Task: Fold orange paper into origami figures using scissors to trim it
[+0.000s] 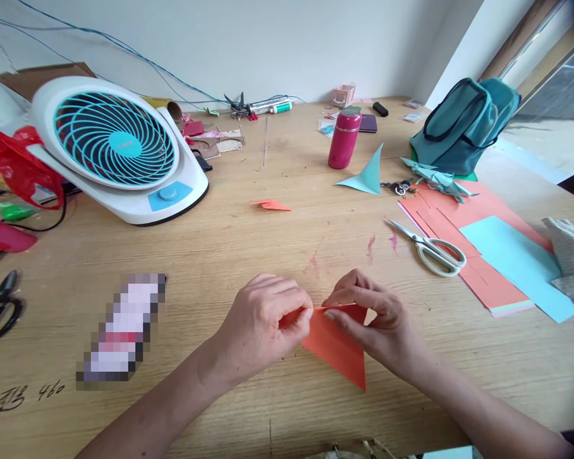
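An orange sheet of paper (339,347) is held between my two hands above the near middle of the table. My left hand (275,315) pinches its upper left edge, thumb against curled fingers. Close beside it, my right hand (370,312) grips the top edge with thumb in front and fingers behind. The paper's lower corner hangs down toward me, and part of the sheet is hidden behind the left fingers. Farther back lies a small folded orange paper piece (272,204).
White-handled scissors (435,250) and stacked coloured paper (511,248) lie to the right. A pink bottle (344,140), a folded blue paper (367,173) and a teal bag (463,127) stand behind. On the left are a fan (124,150), a pixelated object (124,328) and black scissors (2,306).
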The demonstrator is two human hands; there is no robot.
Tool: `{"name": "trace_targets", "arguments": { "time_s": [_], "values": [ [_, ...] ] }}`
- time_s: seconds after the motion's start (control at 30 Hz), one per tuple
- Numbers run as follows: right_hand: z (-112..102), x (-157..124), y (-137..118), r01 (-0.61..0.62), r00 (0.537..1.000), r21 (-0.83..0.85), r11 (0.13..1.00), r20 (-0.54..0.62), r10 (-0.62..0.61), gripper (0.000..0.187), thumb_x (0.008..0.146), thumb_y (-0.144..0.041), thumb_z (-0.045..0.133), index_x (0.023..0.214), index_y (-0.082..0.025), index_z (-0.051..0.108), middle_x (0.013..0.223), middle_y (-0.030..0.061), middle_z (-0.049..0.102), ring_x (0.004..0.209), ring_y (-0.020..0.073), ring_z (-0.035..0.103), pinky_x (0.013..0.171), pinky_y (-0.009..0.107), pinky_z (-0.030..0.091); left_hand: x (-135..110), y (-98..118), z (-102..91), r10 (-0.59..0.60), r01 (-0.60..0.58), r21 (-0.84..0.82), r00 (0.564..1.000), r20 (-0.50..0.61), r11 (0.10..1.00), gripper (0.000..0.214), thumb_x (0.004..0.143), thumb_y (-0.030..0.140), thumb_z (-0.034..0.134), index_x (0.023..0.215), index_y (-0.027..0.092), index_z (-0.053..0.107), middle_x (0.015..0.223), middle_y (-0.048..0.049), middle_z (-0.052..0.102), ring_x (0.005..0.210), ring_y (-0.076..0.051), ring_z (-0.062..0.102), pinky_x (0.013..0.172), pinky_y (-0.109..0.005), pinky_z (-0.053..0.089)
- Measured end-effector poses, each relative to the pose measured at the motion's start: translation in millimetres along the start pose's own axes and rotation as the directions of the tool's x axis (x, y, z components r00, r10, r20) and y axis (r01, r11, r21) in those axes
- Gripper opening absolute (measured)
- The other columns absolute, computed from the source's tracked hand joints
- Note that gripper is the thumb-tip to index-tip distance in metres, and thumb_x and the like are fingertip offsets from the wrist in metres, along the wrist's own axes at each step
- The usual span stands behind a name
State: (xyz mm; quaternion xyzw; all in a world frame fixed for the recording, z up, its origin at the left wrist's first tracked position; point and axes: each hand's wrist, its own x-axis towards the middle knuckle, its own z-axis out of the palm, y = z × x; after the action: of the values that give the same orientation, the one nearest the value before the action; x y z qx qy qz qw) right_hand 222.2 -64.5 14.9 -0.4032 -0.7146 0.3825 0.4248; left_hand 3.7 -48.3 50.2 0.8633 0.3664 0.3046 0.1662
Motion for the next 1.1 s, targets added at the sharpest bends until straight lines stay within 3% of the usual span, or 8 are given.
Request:
{"name": "trace_targets", "arguments": {
  "time_s": [0.17, 0.37, 0.47, 0.53, 0.63, 0.7, 0.77, 1.1],
  "values": [
    [-5, 1, 3, 0.004, 1.0, -0.014, 1.0, 0.015, -0.004, 0.009, 0.094, -0.025, 0.067, 0.09, -0.024, 0.075, 0.081, 0.002, 0.06, 0.074, 0.0149, 0.058, 0.066, 0.03, 0.047, 0, -1, -8.4, -0.044, 0.044, 0.001, 0.999, 0.019, 0.999, 0.019, 0.086, 0.008, 0.057, 0.07, 0.018, 0.06, 0.064, 0.0049, 0.057, 0.062, -0.01, 0.05, 0.068, -0.027, 0.038],
    [-47, 7, 24, 0.079, 0.99, -0.107, 0.991, 0.122, -0.066, 0.011, 0.093, -0.027, 0.07, 0.085, -0.024, 0.077, 0.078, 0.0031, 0.064, 0.072, 0.0168, 0.06, 0.064, 0.032, 0.047, 1, -9, -14.3, -0.107, 0.107, 0.011, 0.994, 0.015, 0.994, 0.019, 0.084, 0.007, 0.057, 0.069, 0.018, 0.06, 0.064, 0.0056, 0.057, 0.062, -0.01, 0.05, 0.068, -0.026, 0.038],
    [-59, 11, 24, 0.119, 0.992, -0.2, 0.972, -0.007, -0.123, 0.009, 0.093, -0.026, 0.069, 0.089, -0.028, 0.078, 0.08, 0.0033, 0.066, 0.072, 0.0181, 0.062, 0.067, 0.034, 0.048, 1, -11, -13.5, -0.113, 0.113, 0.006, 0.994, -0.003, 0.994, 0.019, 0.083, 0.007, 0.058, 0.068, 0.018, 0.059, 0.063, 0.0059, 0.056, 0.061, -0.009, 0.049, 0.066, -0.026, 0.037],
    [-53, 13, 14, 0.159, 0.979, -0.28, 0.947, -0.082, -0.188, 0.012, 0.092, -0.024, 0.069, 0.099, -0.03, 0.077, 0.085, 0.0042, 0.067, 0.078, 0.0203, 0.063, 0.072, 0.037, 0.05, 2, -10, -12.2, -0.097, 0.097, -0.002, 0.995, -0.002, 0.995, 0.019, 0.083, 0.007, 0.058, 0.068, 0.018, 0.059, 0.063, 0.006, 0.057, 0.061, -0.009, 0.049, 0.066, -0.026, 0.038],
    [-29, 18, -5, 0.229, 0.973, -0.336, 0.914, 0.103, -0.206, 0.025, 0.091, -0.024, 0.07, 0.116, -0.029, 0.072, 0.096, 0.0077, 0.069, 0.087, 0.0232, 0.064, 0.074, 0.038, 0.051, 2, -8, -10.5, -0.074, 0.074, -0.012, 0.997, 0.012, 0.997, 0.018, 0.084, 0.008, 0.058, 0.07, 0.018, 0.061, 0.064, 0.0055, 0.058, 0.061, -0.01, 0.051, 0.067, -0.026, 0.04],
    [-14, 21, -14, 0.274, 0.956, -0.341, 0.899, 0.197, -0.217, 0.016, 0.095, -0.021, 0.063, 0.107, -0.027, 0.073, 0.088, 0.0065, 0.069, 0.079, 0.0207, 0.063, 0.07, 0.037, 0.05, 2, -6, -10.5, -0.074, 0.074, -0.017, 0.997, 0.01, 0.997, 0.018, 0.085, 0.008, 0.059, 0.07, 0.018, 0.062, 0.064, 0.0049, 0.059, 0.062, -0.01, 0.052, 0.067, -0.026, 0.04],
    [-5, 22, -16, 0.275, 0.954, -0.327, 0.904, 0.208, -0.215, 0.015, 0.097, -0.019, 0.058, 0.099, -0.024, 0.073, 0.083, 0.0055, 0.068, 0.074, 0.0187, 0.062, 0.067, 0.035, 0.048, 1, -6, -11.4, -0.081, 0.081, -0.026, 0.997, 0.0, 0.996, 0.017, 0.085, 0.009, 0.06, 0.071, 0.018, 0.063, 0.064, 0.0045, 0.059, 0.063, -0.011, 0.053, 0.067, -0.027, 0.041],
    [-11, 16, -5, 0.243, 0.967, -0.246, 0.938, 0.133, -0.216, 0.015, 0.095, -0.016, 0.06, 0.096, -0.023, 0.072, 0.08, 0.0038, 0.067, 0.071, 0.0169, 0.063, 0.065, 0.032, 0.049, 0, -9, -13.5, -0.068, 0.063, -0.104, 0.997, -0.039, 0.993, 0.016, 0.083, 0.008, 0.065, 0.071, 0.018, 0.065, 0.065, 0.0039, 0.063, 0.063, -0.011, 0.055, 0.067, -0.026, 0.042]
  ]
}}
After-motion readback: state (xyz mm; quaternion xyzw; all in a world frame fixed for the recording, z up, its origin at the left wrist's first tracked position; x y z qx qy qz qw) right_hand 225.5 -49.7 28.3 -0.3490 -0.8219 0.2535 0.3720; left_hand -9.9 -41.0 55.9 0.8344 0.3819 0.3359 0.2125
